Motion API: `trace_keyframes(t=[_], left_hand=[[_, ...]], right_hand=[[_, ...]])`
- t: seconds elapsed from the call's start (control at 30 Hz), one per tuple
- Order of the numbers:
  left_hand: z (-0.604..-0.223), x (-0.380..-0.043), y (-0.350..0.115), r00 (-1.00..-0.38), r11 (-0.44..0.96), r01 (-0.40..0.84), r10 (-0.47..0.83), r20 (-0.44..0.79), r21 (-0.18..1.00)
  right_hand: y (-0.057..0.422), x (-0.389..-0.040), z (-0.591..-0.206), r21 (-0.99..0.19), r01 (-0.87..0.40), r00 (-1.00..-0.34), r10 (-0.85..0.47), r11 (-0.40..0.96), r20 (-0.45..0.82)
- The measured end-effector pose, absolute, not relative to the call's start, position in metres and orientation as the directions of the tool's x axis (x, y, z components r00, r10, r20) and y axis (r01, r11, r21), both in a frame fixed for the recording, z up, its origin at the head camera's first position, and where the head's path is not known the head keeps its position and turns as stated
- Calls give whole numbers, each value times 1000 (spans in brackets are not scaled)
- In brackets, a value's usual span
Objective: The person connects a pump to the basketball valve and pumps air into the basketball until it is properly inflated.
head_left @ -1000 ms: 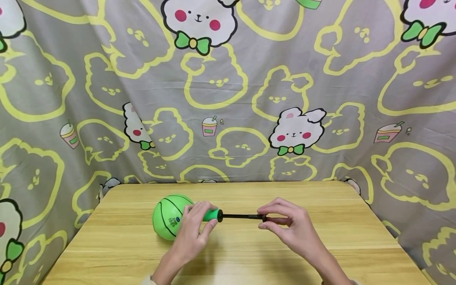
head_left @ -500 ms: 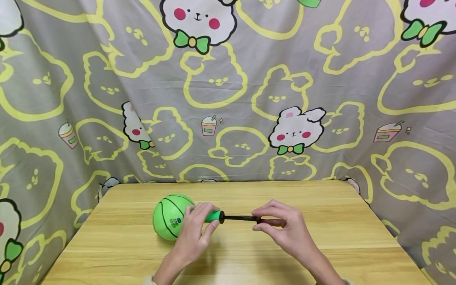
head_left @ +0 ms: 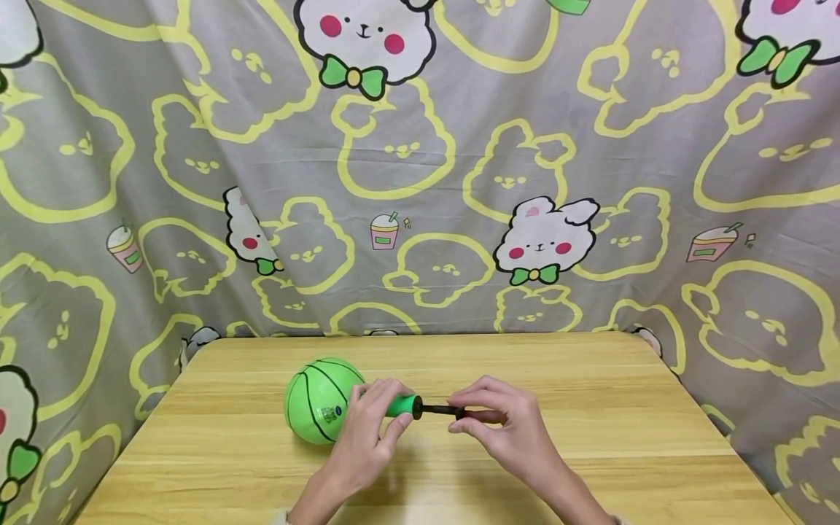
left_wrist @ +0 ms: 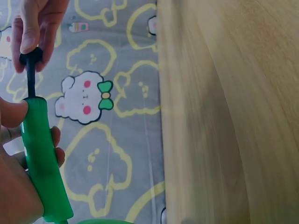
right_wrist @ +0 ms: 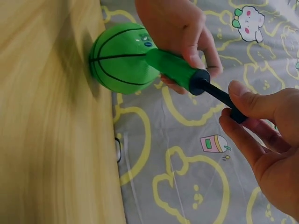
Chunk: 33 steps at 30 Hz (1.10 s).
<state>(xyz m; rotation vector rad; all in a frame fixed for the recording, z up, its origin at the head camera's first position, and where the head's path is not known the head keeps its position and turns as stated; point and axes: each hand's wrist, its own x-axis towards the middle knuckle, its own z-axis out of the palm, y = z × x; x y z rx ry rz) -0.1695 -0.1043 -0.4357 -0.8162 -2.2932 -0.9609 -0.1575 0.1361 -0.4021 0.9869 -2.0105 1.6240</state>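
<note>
A green hand pump [left_wrist: 42,158] lies level above the table, its far end against a green ball [head_left: 315,401] with black seam lines. My left hand [head_left: 367,430] grips the pump's green barrel, thumb near its black end cap. From that cap a thin black rod [right_wrist: 217,95] sticks out a short way. My right hand [head_left: 502,415] pinches the black knob at the rod's outer end between thumb and fingers. In the right wrist view the barrel's narrow end meets the ball; the joint itself is small there.
The wooden table [head_left: 590,452] spans the lower part of the head view. A grey curtain [head_left: 420,168] printed with yellow outlines and white rabbits hangs behind it and along both sides.
My right hand has moved left toward my left hand, pushing the rod further into the barrel. The ball, pump and left hand have shifted slightly right.
</note>
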Motion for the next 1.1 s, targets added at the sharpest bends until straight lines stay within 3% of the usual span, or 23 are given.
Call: trace_keyframes(t=[0.13,0.37,0.6,0.8,1.1], left_hand=[[-436,-168,-103,-692,562,691,334,640,454],[-438,-166,-98,-688,544,703,357,632,458],[-437,-167,-98,-680,544,712,380,626,444],[-436,-168,-102,-700,545,699,391,597,463],[-434,-171,-108,-712,553,682,353,607,479]], right_hand=[[129,-158,-407,-706,-704,-695,-283,76,661],[117,-160,-418,-653,-756,-639,-282,55,716],[116,-157,-416,-718,-689,-711,-277,93,647],[118,-157,-413,-706,-700,-698,-310,106,645],[130,-154,-401,-745,-652,-743,-314,140,591]])
